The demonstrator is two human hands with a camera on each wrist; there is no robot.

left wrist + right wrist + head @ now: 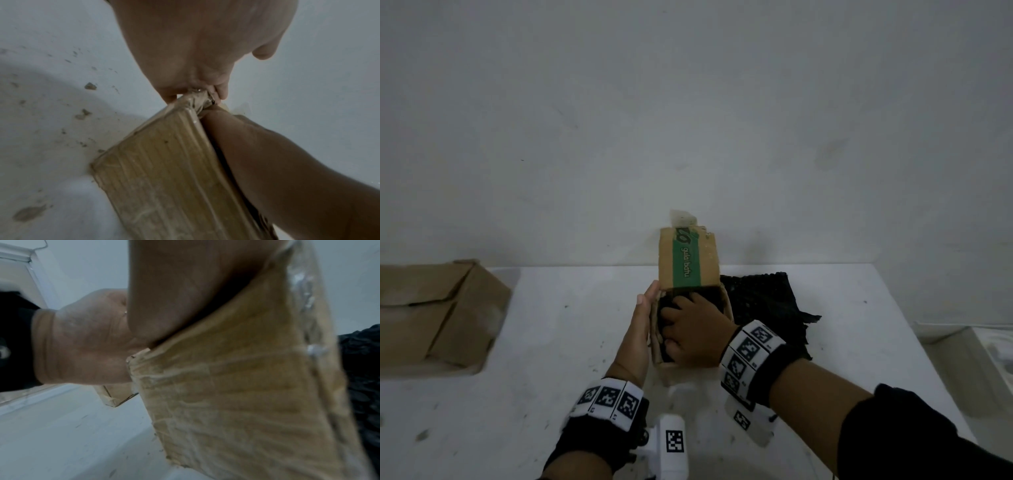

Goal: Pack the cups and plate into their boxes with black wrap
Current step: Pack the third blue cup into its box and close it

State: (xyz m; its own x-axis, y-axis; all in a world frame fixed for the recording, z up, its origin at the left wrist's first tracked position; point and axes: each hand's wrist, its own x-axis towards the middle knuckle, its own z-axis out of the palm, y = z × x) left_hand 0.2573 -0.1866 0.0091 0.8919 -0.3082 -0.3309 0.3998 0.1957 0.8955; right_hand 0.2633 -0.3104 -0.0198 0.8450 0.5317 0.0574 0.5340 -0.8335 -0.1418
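A small cardboard box with a green "gula batu" stripe stands at mid-table, its far flap upright. My left hand lies flat along the box's left wall, fingertips up at its far corner. My right hand reaches down into the open top, its fingers curled onto a black-wrapped bundle. What the wrap holds is hidden. A loose sheet of black wrap lies on the table just right of the box. No bare cup or plate is in view.
A flat brown cardboard box lies at the table's left end. The white table meets a pale wall behind the box. Its right edge drops to a lower white surface.
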